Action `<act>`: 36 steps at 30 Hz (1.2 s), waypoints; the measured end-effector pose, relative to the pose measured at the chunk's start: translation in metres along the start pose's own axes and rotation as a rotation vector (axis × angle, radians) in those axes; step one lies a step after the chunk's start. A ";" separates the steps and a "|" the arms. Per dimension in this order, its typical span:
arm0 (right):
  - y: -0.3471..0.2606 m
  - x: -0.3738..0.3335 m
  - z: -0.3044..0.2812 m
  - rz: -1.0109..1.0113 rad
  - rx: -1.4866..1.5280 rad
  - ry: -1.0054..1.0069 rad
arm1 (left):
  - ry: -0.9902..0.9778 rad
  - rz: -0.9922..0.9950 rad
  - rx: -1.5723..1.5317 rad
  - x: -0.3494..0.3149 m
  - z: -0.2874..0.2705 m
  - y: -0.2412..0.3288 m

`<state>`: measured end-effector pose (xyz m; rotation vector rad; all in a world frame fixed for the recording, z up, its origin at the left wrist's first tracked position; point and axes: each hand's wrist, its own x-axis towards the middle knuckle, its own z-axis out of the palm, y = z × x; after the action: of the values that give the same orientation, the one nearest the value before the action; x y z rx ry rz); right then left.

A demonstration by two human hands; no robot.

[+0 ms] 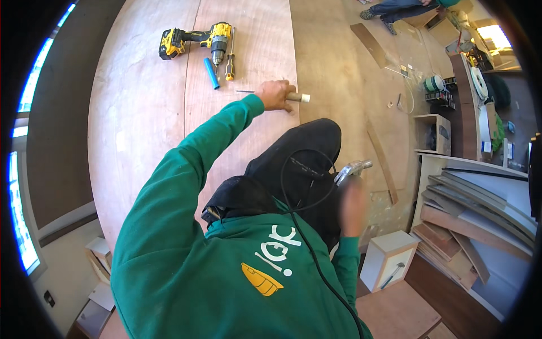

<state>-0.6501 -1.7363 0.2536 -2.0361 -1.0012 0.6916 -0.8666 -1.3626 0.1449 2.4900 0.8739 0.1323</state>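
Note:
My left hand point(274, 95) is closed round a chisel point(298, 97) with a tan handle and a white end, held low over the pale plywood sheet point(147, 113). Its thin metal shaft points left. My right hand point(353, 204), blurred by motion, grips a hammer point(353, 169) beside my knee. Only the shiny metal head shows clearly; the handle is hidden. Beyond my left hand, on the plywood, lie a yellow and black cordless drill point(212, 38), a screwdriver point(230, 66) with a yellow and black handle, and a blue tube-like piece point(212, 73).
A black cable point(316, 265) hangs across my front. Stacked boards point(474, 203) lean at the right, near a small white box point(389, 254). Wood strips point(382, 161) lie on the floor, and another person point(395, 10) is at the far right.

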 end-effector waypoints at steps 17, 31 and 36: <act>0.010 -0.005 0.004 0.034 -0.053 -0.042 | 0.463 -0.097 -0.045 0.021 0.003 -0.060; 0.020 -0.002 0.001 0.048 -0.021 0.006 | -0.080 -0.116 0.062 0.022 -0.011 -0.017; 0.015 -0.002 -0.001 0.036 -0.045 0.011 | -0.006 0.163 -0.048 0.002 -0.002 -0.013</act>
<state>-0.6442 -1.7443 0.2420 -2.0999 -0.9841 0.6822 -0.8724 -1.3518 0.1403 2.5131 0.6571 0.1980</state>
